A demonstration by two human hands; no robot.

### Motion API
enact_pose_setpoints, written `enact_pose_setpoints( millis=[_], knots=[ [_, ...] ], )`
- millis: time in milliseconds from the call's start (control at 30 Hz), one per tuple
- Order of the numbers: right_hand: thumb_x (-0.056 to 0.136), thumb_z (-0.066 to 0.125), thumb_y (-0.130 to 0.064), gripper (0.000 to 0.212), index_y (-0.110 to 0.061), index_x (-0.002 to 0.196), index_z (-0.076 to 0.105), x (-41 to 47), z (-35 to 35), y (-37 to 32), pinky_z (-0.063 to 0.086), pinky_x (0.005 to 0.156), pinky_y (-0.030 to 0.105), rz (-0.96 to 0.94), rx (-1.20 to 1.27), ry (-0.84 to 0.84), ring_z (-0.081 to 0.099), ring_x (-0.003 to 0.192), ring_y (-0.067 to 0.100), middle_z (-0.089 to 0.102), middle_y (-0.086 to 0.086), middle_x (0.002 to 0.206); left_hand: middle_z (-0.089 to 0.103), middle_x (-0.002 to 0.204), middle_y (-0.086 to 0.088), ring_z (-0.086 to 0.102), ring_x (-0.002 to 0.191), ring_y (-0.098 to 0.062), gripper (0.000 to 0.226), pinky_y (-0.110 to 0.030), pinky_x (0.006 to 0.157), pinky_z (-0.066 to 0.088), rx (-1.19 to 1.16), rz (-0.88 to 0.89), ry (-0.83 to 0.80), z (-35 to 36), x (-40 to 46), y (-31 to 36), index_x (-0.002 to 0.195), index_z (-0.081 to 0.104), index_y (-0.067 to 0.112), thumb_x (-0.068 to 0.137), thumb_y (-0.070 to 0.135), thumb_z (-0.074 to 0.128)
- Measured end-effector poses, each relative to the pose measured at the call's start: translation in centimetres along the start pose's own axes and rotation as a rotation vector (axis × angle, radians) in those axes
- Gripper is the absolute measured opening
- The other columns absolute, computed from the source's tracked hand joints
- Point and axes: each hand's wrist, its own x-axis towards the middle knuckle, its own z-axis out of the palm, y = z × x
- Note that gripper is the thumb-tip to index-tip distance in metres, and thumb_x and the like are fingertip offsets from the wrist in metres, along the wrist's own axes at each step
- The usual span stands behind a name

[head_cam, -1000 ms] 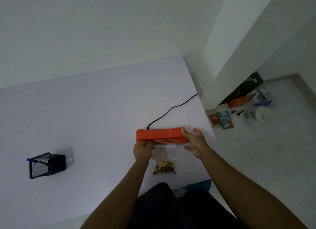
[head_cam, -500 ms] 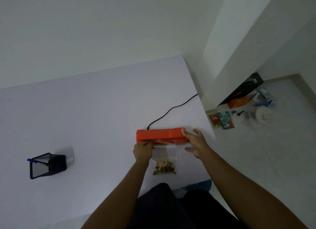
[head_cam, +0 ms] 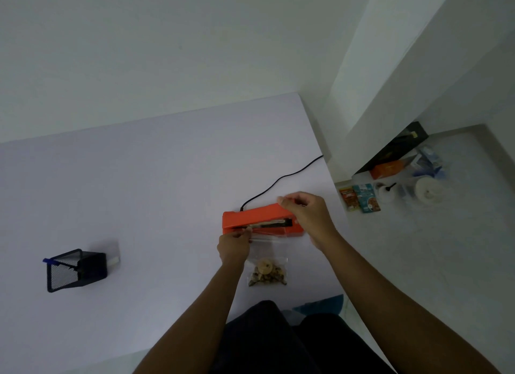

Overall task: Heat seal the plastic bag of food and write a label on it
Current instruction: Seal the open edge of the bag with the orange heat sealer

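Note:
An orange heat sealer [head_cam: 245,217] lies on the pale table [head_cam: 156,184], its lid tilted up so the dark sealing strip shows. My right hand [head_cam: 306,214] grips the lid's right end and holds it raised. A clear plastic bag [head_cam: 267,265] with brownish food at its bottom lies just in front of the sealer, its top edge reaching into the open jaw. My left hand [head_cam: 233,246] pinches the bag's upper left corner at the jaw. A blue pen [head_cam: 49,261] sticks out of a black mesh holder [head_cam: 75,270] far left.
The sealer's black cord [head_cam: 281,179] runs back right over the table edge. The table's right edge lies close to the sealer. On the floor to the right lie food packets [head_cam: 359,197], an orange box [head_cam: 387,169], a white roll [head_cam: 426,191] and other clutter.
My right hand moved from the sealer's right end onto the lid and lifted it, so the sealer went from closed to open. My left hand stays on the bag's corner.

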Motion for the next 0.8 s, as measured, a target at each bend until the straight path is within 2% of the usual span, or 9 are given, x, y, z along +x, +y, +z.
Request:
enact_pose_setpoints(
  millis=[100,233,267,333,433,500,633,700,800],
  knots=[
    [0.081,0.077,-0.043,0.023,-0.023,0.091,0.077,-1.6,1.8,-3.6,0.06,0.074,0.033,-0.084,0.0,-0.141,0.072,0.087,0.017,0.075,0.0,0.091,0.069,0.07,-0.003,0.062,0.065,-0.018,0.021,-0.03,0.064,0.052,0.007,-0.02,0.006,-0.2,-0.1,0.2,0.073,0.072,0.013,0.083,0.032,0.075],
    [0.095,0.064,-0.024,0.023,-0.015,0.114,0.072,-2.7,2.9,-6.0,0.059,0.074,0.037,-0.13,0.124,-0.416,0.07,0.084,0.02,0.076,0.002,0.104,0.07,0.075,-0.002,0.062,0.067,-0.013,0.019,-0.024,0.054,0.045,-0.005,-0.016,0.004,-0.2,-0.4,0.3,0.077,0.07,0.015,0.083,0.032,0.075],
    [0.096,0.063,-0.022,0.023,-0.014,0.116,0.071,-2.6,2.9,-5.8,0.059,0.071,0.035,-0.152,0.117,-0.408,0.069,0.082,0.02,0.076,0.002,0.104,0.07,0.077,-0.001,0.062,0.068,-0.012,0.017,-0.023,0.055,0.045,-0.009,-0.012,0.003,-0.3,-0.4,0.4,0.076,0.068,0.017,0.083,0.031,0.075],
    [0.095,0.064,-0.021,0.02,-0.017,0.112,0.073,-2.0,2.4,-4.1,0.056,0.068,0.027,-0.197,0.02,-0.259,0.068,0.078,0.014,0.076,-0.001,0.098,0.07,0.078,0.0,0.063,0.069,-0.012,0.018,-0.024,0.058,0.048,-0.02,-0.007,0.001,-0.3,-0.5,0.4,0.073,0.063,0.022,0.083,0.028,0.076],
    [0.094,0.064,-0.02,0.023,-0.019,0.114,0.073,-0.3,0.8,1.0,0.051,0.08,0.019,-0.209,-0.344,0.027,0.069,0.091,0.013,0.074,-0.003,0.103,0.069,0.077,0.001,0.063,0.068,-0.011,0.019,-0.024,0.057,0.049,-0.016,-0.004,0.003,-0.4,-0.7,0.5,0.072,0.061,0.023,0.083,0.025,0.076],
    [0.093,0.065,-0.021,0.033,-0.018,0.126,0.067,0.2,-0.1,4.5,0.05,0.088,0.022,-0.133,-0.519,0.034,0.066,0.104,0.02,0.07,0.004,0.113,0.069,0.076,0.001,0.064,0.068,-0.012,0.018,-0.027,0.062,0.052,0.008,0.006,0.003,-0.3,-0.4,0.5,0.072,0.062,0.022,0.083,0.025,0.076],
    [0.09,0.068,-0.023,0.055,-0.017,0.142,0.05,0.2,-0.4,8.2,0.054,0.083,0.035,-0.071,-0.666,-0.024,0.061,0.096,0.024,0.059,0.009,0.106,0.07,0.079,0.0,0.067,0.07,-0.017,0.017,-0.035,0.071,0.06,0.118,0.034,0.018,-0.3,-0.4,0.5,0.083,0.067,0.016,0.083,0.032,0.075],
    [0.09,0.067,-0.021,0.056,-0.017,0.143,0.049,0.3,-0.3,8.9,0.055,0.081,0.036,-0.105,-0.704,-0.008,0.062,0.095,0.025,0.059,0.009,0.106,0.07,0.078,0.0,0.067,0.068,-0.017,0.018,-0.035,0.07,0.06,0.153,0.061,0.038,-0.1,-0.6,0.4,0.084,0.068,0.015,0.085,0.033,0.073],
    [0.091,0.067,-0.021,0.058,-0.019,0.145,0.046,0.5,-0.2,9.5,0.056,0.083,0.037,-0.131,-0.728,0.007,0.064,0.097,0.026,0.061,0.01,0.111,0.068,0.071,0.004,0.065,0.062,-0.012,0.02,-0.025,0.058,0.052,0.176,0.11,0.081,-0.1,-1.3,0.4,0.083,0.072,0.015,0.089,0.034,0.069]
  ],
)
